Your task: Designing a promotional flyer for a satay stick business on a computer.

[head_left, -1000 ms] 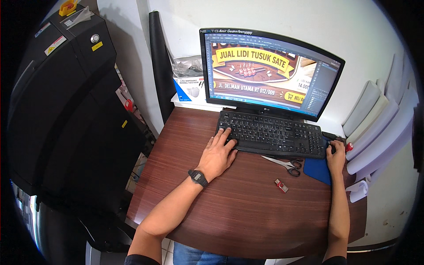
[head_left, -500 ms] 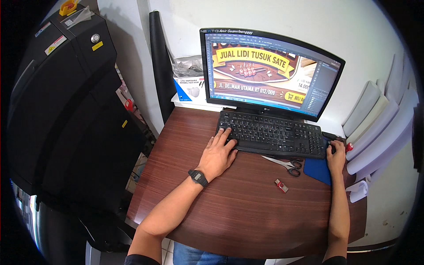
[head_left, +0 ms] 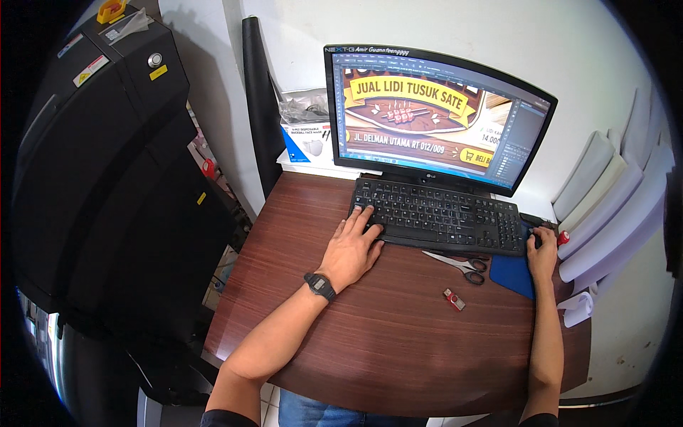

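My left hand (head_left: 348, 250) rests on the left end of a black keyboard (head_left: 434, 217), fingers spread over the keys and the thumb near its front edge. A dark digital watch (head_left: 319, 286) is on that wrist. At the keyboard's right end, my right hand (head_left: 543, 250) curls over a dark computer mouse (head_left: 531, 233), mostly covered by the fingers, at the edge of a blue mouse pad (head_left: 511, 274). Behind the keyboard stands a black monitor (head_left: 427, 117) showing a yellow and brown banner design in an editing program.
Scissors (head_left: 462, 266) and a red and silver USB stick (head_left: 454, 299) lie on the brown desk (head_left: 398, 341) before the keyboard. Paper rolls (head_left: 605, 206) lean at the right. A face mask box (head_left: 307, 144) stands left of the monitor; a large black machine (head_left: 107, 178) fills the left.
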Demonstrator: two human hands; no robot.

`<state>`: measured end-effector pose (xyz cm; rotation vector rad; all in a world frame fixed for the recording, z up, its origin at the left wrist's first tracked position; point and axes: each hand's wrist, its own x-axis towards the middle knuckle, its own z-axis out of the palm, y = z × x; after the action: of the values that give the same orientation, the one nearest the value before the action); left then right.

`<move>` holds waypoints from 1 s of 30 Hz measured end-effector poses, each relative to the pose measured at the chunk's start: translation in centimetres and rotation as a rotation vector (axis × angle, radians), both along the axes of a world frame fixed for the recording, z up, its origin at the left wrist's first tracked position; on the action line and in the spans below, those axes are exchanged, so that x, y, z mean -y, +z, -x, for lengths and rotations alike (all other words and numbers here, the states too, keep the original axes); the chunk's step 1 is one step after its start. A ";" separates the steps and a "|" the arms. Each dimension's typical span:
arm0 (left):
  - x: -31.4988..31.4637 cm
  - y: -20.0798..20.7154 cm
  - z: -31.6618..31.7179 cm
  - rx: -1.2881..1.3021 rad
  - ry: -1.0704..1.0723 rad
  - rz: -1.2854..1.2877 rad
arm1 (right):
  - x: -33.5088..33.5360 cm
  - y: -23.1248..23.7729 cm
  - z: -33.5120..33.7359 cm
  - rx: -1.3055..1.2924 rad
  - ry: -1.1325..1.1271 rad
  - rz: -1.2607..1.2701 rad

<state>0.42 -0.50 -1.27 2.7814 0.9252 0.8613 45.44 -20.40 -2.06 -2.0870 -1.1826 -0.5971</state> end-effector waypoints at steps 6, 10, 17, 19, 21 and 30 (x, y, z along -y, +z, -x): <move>0.0 0.2 0.0 -0.010 0.008 0.002 | -0.1 0.0 -0.1 -0.001 0.005 -0.001; 0.0 0.1 0.0 -0.011 0.009 0.007 | -0.1 -0.2 -0.3 0.008 0.004 -0.008; 0.0 0.1 0.0 -0.001 -0.001 0.003 | -0.1 -0.1 -0.3 0.002 0.011 0.003; 0.0 0.0 0.0 0.004 -0.003 0.003 | 0.0 -0.1 -0.3 0.008 0.012 -0.004; 0.0 0.0 0.0 -0.001 0.000 0.004 | 0.0 -0.1 -0.3 0.008 0.007 0.000; -0.2 -0.2 0.0 0.041 0.036 0.049 | 0.0 0.0 -0.1 -0.010 0.006 0.010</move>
<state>0.46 -0.34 -1.42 2.7038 0.9788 0.8848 45.50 -20.41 -2.01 -2.0923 -1.1879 -0.5782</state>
